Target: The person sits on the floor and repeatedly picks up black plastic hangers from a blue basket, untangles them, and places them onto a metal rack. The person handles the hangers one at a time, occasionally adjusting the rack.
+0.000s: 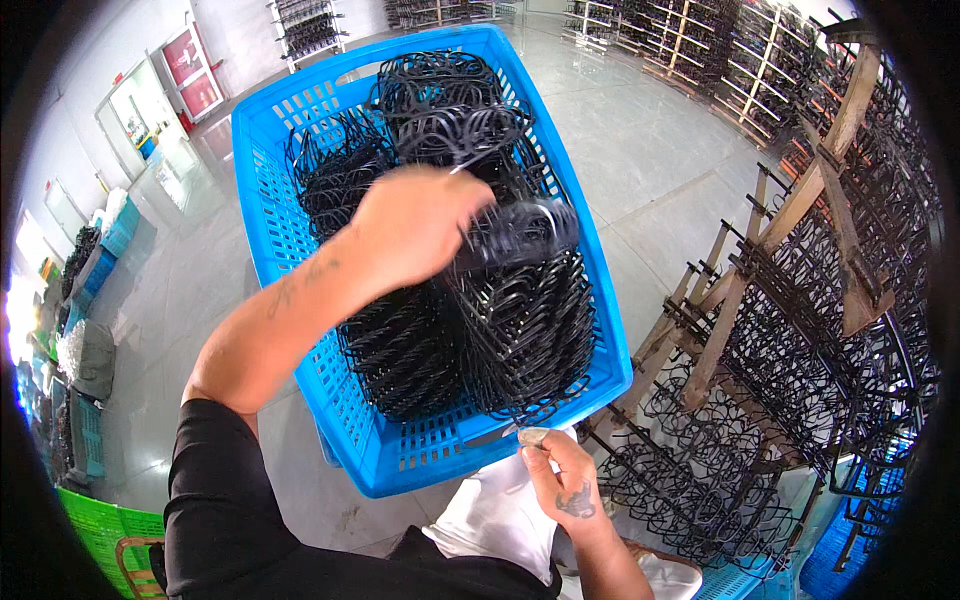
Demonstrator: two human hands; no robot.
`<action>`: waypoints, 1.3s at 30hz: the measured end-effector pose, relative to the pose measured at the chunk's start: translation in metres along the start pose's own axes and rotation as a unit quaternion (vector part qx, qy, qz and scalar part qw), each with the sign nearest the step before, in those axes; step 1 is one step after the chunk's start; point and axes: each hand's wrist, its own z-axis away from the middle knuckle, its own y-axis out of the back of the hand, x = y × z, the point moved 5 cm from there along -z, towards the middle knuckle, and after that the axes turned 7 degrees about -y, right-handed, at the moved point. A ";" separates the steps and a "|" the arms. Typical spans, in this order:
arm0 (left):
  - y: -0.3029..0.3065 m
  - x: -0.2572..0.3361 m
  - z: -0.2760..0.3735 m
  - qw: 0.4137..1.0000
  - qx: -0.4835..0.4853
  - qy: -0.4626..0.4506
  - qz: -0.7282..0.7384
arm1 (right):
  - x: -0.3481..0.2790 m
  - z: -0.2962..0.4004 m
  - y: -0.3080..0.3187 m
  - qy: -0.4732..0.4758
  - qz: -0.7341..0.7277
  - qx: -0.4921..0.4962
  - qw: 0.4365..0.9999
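Observation:
A blue plastic basket (616, 367) with slotted walls stands before me, filled with nested stacks of black bent-wire pieces (525, 322). My left hand (420, 217) reaches over the middle of it, blurred by motion. Its fingers are curled at a small blurred bunch of black wire pieces (521, 232) above the front right stack. At the basket's near rim is my right hand (562, 472), thumb and forefinger close together. A grey-brown cover or small object (533, 437) shows at that fingertip. Whether the hand grips a wire there is unclear.
To the right, a wooden rack (780, 225) carries many hanging black wire pieces, some close to the basket. More loaded racks (675, 45) line the back. Crates (94, 262) stand along the left wall, and a green basket (112, 525) is at lower left.

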 end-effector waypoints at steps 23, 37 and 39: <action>-0.135 0.222 0.155 0.558 -0.486 0.048 0.671 | 0.013 0.197 0.056 -0.258 -0.434 -0.038 0.862; -0.119 0.412 0.126 0.295 -0.137 0.057 0.944 | 0.026 0.276 0.127 0.023 -0.035 0.301 0.953; -0.126 0.407 0.125 0.371 -0.114 -0.013 0.921 | 0.037 0.305 0.133 -0.065 -0.535 0.302 0.786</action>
